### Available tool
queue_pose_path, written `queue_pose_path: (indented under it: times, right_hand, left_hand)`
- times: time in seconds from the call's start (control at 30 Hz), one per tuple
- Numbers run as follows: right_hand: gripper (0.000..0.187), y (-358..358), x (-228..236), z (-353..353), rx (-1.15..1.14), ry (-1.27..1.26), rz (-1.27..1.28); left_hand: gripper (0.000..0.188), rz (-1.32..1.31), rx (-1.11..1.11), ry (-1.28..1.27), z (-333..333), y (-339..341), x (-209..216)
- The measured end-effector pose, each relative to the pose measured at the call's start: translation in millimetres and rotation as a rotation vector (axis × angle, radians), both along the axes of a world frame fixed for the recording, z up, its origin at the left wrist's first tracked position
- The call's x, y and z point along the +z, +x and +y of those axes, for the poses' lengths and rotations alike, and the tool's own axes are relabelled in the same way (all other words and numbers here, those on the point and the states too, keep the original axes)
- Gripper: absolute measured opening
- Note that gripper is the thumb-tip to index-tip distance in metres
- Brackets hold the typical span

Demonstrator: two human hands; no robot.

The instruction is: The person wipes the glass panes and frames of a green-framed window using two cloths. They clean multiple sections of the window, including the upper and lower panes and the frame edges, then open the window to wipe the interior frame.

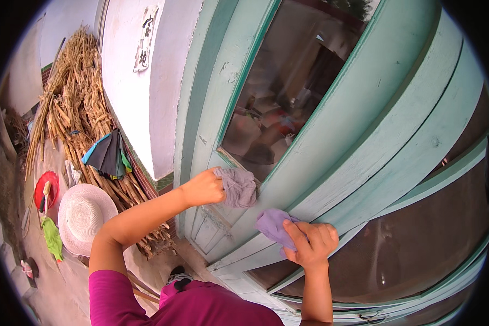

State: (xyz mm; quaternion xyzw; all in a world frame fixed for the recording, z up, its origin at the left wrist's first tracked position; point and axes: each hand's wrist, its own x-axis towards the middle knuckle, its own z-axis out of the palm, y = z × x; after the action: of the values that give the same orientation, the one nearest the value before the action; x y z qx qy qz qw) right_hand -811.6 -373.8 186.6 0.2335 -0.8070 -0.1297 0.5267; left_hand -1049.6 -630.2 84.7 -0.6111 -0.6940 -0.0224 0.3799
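Note:
My left hand is closed on a crumpled grey-mauve cloth, held against the lower corner of a window pane in a pale green wooden frame. To its right, my right hand grips a folded lilac cloth between thumb and fingers, in front of the green woodwork. Whether the lilac cloth touches the wood I cannot tell. The dark glass mirrors blurred shapes.
At the left, a bundle of dry stalks leans on the white wall, with a folded dark umbrella on it. A pale sun hat, a red basin and a green cloth are lower down. More glass is at the right.

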Motion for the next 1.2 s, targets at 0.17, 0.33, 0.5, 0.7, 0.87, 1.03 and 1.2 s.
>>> queue_pose_path:
  times: [0.17,0.33,0.5,0.7,0.87,1.03,1.2]
  right_hand:
    - [0.032,0,-6,3,-0.019,-0.002,-0.013]
    - [0.031,-1,-5,-2,0.023,0.005,0.003]
    - [0.027,-2,-7,5,0.061,0.057,-0.04]
    - [0.028,6,-12,17,0.04,0.107,-0.028]
    - [0.027,-2,-13,23,0.065,0.133,0.003]
    - [0.024,-5,-12,20,0.032,0.141,0.016]
    - [0.023,-1,-15,10,0.007,0.121,0.018]
  left_hand:
    - [0.007,0.042,-0.081,0.631,16,-41,156]
    - [0.019,0.273,0.041,0.897,37,-67,289]
    - [0.017,0.197,0.093,0.696,42,-97,220]
    - [0.015,0.027,0.286,0.331,12,-81,92]
    - [0.006,0.087,0.263,0.129,-32,-65,6]
    - [0.019,-0.446,0.14,0.264,-49,-37,62]
    - [0.023,-0.394,-0.226,1.11,-15,-35,101]
